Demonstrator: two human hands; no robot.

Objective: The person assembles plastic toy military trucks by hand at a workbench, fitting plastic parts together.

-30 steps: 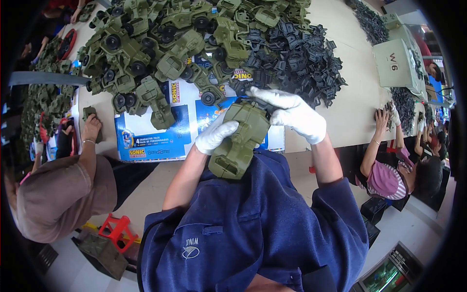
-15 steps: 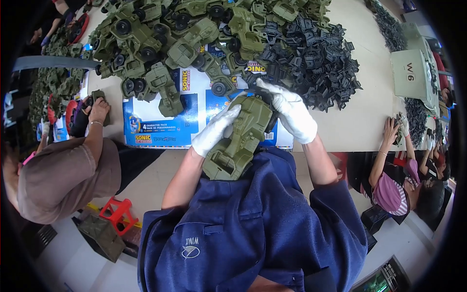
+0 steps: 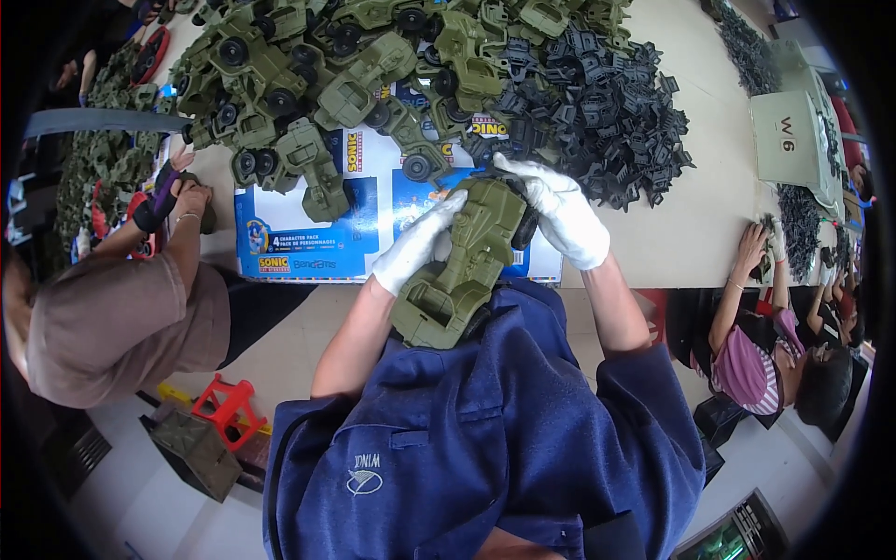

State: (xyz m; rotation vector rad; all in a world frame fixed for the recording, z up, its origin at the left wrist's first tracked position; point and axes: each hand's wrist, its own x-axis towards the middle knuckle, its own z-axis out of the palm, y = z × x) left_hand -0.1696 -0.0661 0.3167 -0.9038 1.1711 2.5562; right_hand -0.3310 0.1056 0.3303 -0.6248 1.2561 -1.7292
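Olive-green, with black wheels (image 3: 525, 230) visible already on, the toy vehicle (image 3: 474, 241) is held before our blue shirt (image 3: 495, 411) between our left hand (image 3: 415, 247) and right hand (image 3: 567, 222), more vehicles (image 3: 359, 89) and loose dark pieces (image 3: 607, 117) remaining heaped beyond.

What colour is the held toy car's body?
The toy car's body is olive green; the head view shows it best.

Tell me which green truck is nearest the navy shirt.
The truck between the left hand and right hand; its lower end overlaps the shirt in view. Those in the pile lie farther off, beyond both hands.
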